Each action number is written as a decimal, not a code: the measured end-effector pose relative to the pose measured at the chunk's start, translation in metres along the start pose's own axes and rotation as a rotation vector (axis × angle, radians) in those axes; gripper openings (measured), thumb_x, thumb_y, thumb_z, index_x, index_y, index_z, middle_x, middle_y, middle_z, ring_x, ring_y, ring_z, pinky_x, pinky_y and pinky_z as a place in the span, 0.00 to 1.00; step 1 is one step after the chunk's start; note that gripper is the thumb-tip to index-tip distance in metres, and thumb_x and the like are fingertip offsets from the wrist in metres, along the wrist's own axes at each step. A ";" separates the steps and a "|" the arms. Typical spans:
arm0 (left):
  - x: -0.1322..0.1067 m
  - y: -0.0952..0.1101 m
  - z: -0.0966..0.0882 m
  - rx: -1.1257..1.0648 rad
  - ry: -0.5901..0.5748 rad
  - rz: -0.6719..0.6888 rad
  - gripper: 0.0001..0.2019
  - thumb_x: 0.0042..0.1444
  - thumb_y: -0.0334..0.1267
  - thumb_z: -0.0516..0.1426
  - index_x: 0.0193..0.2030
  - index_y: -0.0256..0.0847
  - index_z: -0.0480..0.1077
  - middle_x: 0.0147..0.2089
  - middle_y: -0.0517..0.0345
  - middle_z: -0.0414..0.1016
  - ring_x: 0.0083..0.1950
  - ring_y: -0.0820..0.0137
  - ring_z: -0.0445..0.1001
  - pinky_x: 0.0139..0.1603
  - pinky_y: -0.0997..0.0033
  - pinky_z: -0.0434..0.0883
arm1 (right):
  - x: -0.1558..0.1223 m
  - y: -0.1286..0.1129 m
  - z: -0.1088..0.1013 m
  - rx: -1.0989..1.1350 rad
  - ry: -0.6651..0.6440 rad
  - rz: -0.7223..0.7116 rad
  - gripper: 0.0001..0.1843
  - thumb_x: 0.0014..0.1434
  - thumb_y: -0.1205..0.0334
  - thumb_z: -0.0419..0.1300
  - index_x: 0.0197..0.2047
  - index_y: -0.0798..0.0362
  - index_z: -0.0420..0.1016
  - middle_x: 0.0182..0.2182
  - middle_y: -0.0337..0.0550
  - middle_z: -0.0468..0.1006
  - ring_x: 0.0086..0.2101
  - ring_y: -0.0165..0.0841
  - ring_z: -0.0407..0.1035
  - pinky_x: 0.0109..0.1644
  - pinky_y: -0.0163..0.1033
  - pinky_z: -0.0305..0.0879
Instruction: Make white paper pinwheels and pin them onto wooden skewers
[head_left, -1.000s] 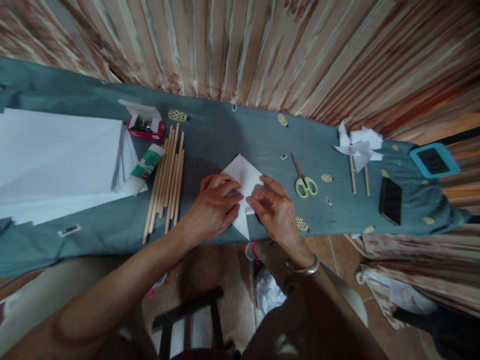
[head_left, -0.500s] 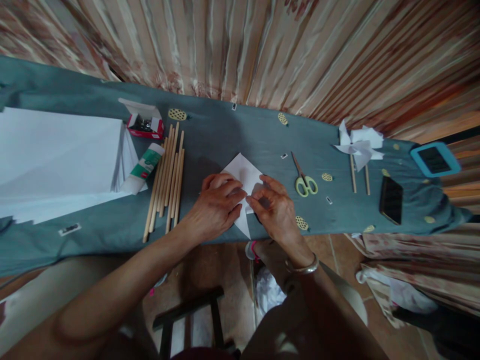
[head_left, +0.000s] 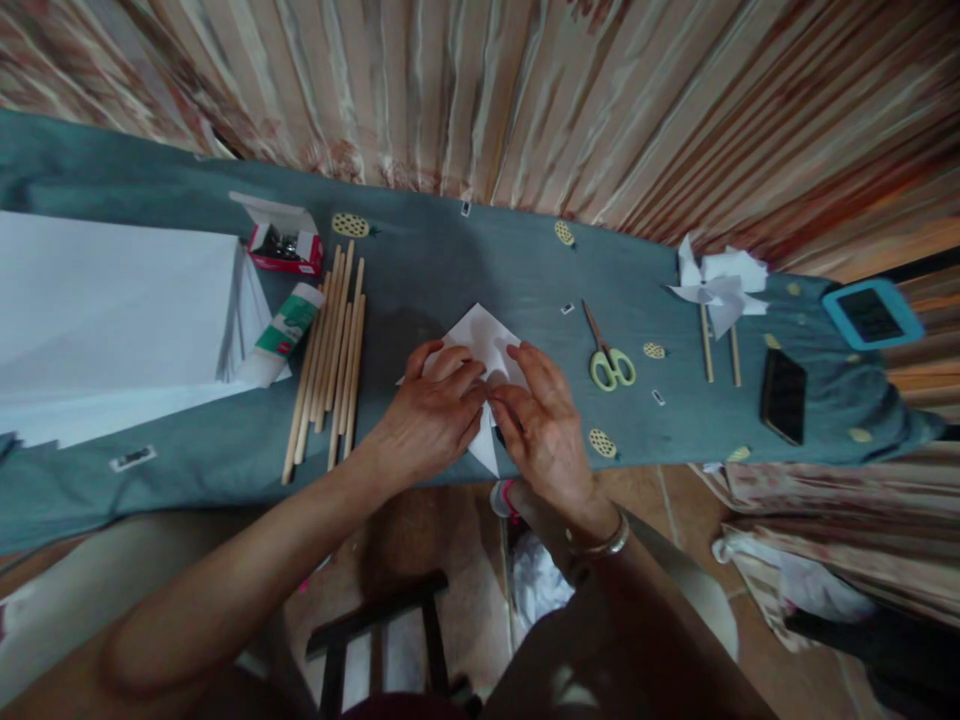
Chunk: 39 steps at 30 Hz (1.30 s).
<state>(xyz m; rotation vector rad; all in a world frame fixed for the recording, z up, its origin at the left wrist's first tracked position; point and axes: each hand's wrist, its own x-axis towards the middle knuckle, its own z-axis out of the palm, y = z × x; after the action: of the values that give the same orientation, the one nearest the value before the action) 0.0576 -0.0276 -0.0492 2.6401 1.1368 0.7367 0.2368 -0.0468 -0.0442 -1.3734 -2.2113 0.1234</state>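
A white folded paper square (head_left: pixel 480 335) lies on the grey-green cloth (head_left: pixel 465 270) near the table's front edge. My left hand (head_left: pixel 431 415) rests on its left part, fingers bent and pressing the paper down. My right hand (head_left: pixel 544 425) lies on its right part, fingertips meeting those of the left at the middle of the sheet. Both hands hide most of the paper; only its far corner and a near tip (head_left: pixel 486 455) show.
Several wooden sticks (head_left: pixel 330 365), a glue tube (head_left: pixel 279 335), a red box of pins (head_left: pixel 283 248) and a stack of white sheets (head_left: pixel 112 310) lie to the left. Green-handled scissors (head_left: pixel 609 360), paper pinwheels (head_left: pixel 716 290), a dark phone (head_left: pixel 781 398) and a blue-framed device (head_left: pixel 870 315) lie to the right.
My right hand has slid left over the paper until its fingertips meet the left hand's. The paper's far corner has lifted and crumpled slightly.
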 end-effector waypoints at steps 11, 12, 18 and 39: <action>-0.003 -0.007 0.006 -0.195 0.065 -0.104 0.15 0.64 0.34 0.49 0.51 0.40 0.75 0.52 0.50 0.76 0.57 0.58 0.66 0.58 0.49 0.60 | -0.004 0.002 0.005 0.024 -0.020 0.010 0.13 0.68 0.64 0.52 0.45 0.53 0.78 0.63 0.49 0.68 0.65 0.42 0.58 0.66 0.55 0.61; -0.002 -0.008 0.004 -0.204 0.070 -0.117 0.15 0.64 0.34 0.49 0.51 0.40 0.74 0.52 0.50 0.77 0.57 0.58 0.66 0.58 0.49 0.60 | -0.004 0.002 0.005 0.028 -0.026 0.021 0.13 0.68 0.64 0.52 0.46 0.52 0.78 0.63 0.48 0.68 0.65 0.42 0.57 0.66 0.55 0.61; -0.004 -0.010 -0.004 -0.223 0.070 -0.157 0.16 0.65 0.36 0.48 0.52 0.40 0.74 0.51 0.49 0.77 0.56 0.57 0.66 0.57 0.49 0.60 | -0.005 0.002 0.004 0.062 -0.079 0.018 0.14 0.68 0.65 0.50 0.48 0.52 0.77 0.65 0.48 0.65 0.67 0.42 0.54 0.68 0.57 0.58; -0.018 -0.001 -0.013 -0.113 -0.058 -0.203 0.33 0.59 0.51 0.56 0.65 0.34 0.58 0.56 0.39 0.71 0.54 0.51 0.70 0.52 0.48 0.69 | -0.003 0.009 -0.009 0.252 -0.055 0.201 0.18 0.67 0.62 0.50 0.56 0.51 0.73 0.62 0.49 0.70 0.62 0.38 0.63 0.67 0.53 0.61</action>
<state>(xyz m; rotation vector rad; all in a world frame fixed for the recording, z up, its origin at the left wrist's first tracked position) 0.0396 -0.0405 -0.0456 2.3932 1.2836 0.6606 0.2493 -0.0470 -0.0405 -1.4589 -2.0141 0.4991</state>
